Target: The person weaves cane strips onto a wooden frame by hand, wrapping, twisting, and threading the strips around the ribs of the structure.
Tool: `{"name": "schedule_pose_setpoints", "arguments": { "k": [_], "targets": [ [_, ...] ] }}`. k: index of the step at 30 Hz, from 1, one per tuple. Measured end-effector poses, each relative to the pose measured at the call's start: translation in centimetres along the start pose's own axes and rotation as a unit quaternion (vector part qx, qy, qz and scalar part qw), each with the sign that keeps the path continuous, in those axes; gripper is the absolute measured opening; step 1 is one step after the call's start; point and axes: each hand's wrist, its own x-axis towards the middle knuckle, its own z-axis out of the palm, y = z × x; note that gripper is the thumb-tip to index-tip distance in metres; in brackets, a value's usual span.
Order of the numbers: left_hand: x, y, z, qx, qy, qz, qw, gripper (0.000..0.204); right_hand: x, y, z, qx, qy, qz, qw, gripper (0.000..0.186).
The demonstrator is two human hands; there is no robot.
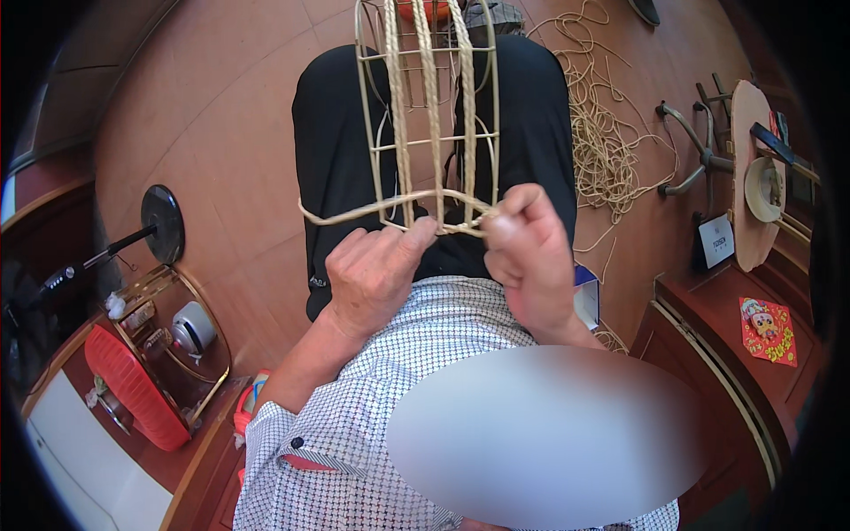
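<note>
A pale metal wire frame [369, 142] rests between my knees, with several strands of tan woven cord [429, 97] running lengthwise over it. A looped length of the cord [345, 212] crosses its near end and sticks out to the left. My left hand [376, 274] is closed at the near crossbar, its thumb pressing on the cord there. My right hand [531, 261], slightly blurred, has its fingers pinched on the cord at the frame's near right corner.
A heap of loose tan cord [606, 142] lies on the tiled floor [204, 106] beside my right leg. At left are a black stand [164, 221] and a red basin [133, 389]. At right are a metal chair base [699, 150], a wooden board [744, 248] and a dark red cabinet [691, 372].
</note>
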Motion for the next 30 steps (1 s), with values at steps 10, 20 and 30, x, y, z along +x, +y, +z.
{"name": "schedule_pose_setpoints", "arguments": {
  "k": [10, 20, 30],
  "targets": [
    [0.3, 1.3, 1.2, 0.028, 0.102, 0.061, 0.992, 0.037, -0.3, -2.3, -3.1, -0.006, 0.067, -0.036, 0.997, 0.014],
    [1.1, 1.0, 2.0, 0.094, 0.105, 0.100, 0.985, 0.040, 0.3, -2.4, -3.8, 0.031, 0.059, -0.027, 0.997, 0.015],
    [1.0, 0.8, 2.4, 0.106, 0.108, 0.143, 0.978, 0.039, 1.5, -4.5, -5.7, 0.055, 0.084, -0.073, 0.992, 0.015]
  ]
}}
